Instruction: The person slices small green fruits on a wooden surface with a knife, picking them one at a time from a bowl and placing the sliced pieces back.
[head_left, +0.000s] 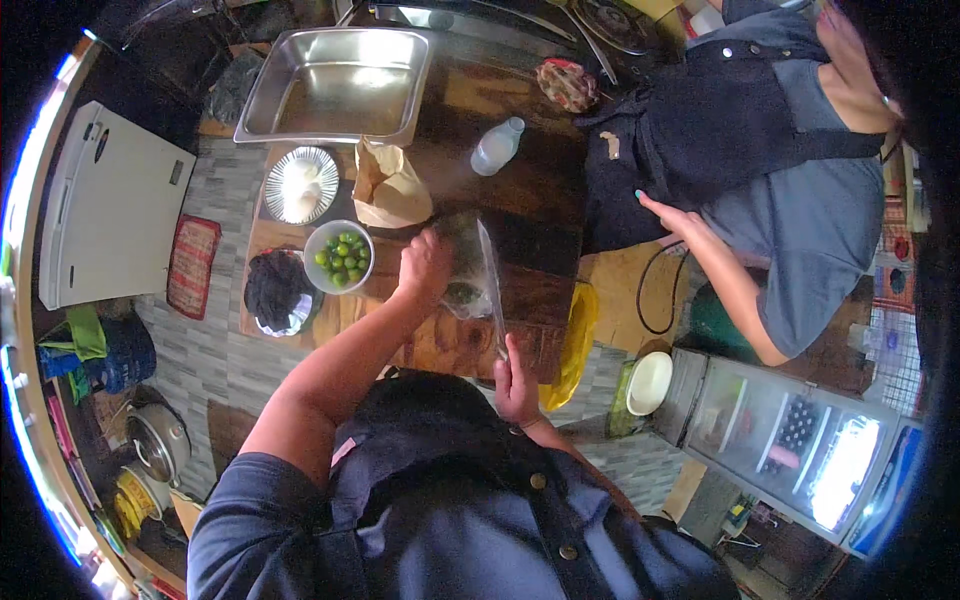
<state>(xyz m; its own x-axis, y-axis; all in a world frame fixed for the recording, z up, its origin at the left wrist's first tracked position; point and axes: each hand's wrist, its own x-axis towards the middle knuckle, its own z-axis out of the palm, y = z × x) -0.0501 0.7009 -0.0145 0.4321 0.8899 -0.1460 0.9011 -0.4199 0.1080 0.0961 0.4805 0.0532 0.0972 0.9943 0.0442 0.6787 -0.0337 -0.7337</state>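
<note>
My right hand (512, 386) grips the lower end of a long, thin knife (491, 277), its blade pointing away from me over the wooden table (525, 341). Fingers curled, my left hand (426, 266) is at a blurred clear plastic bag (469, 300) holding something dark green; whether it grips the bag I cannot tell. Left of that hand is a white bowl of small green citrus fruits (343, 259). Beyond it stand an open brown paper bag (397, 191) and a striped plate (302, 217) with pale, rounded items. A translucent bottle (497, 146) is farther back.
A large steel pan (251, 112) occupies the back left of the table. Dark cloth (277, 289) lies on a foil-like dish at the left edge. Another person (720, 142) in a dark apron is at the right, one forearm extended. A yellow item (574, 352) is beside the table's right edge.
</note>
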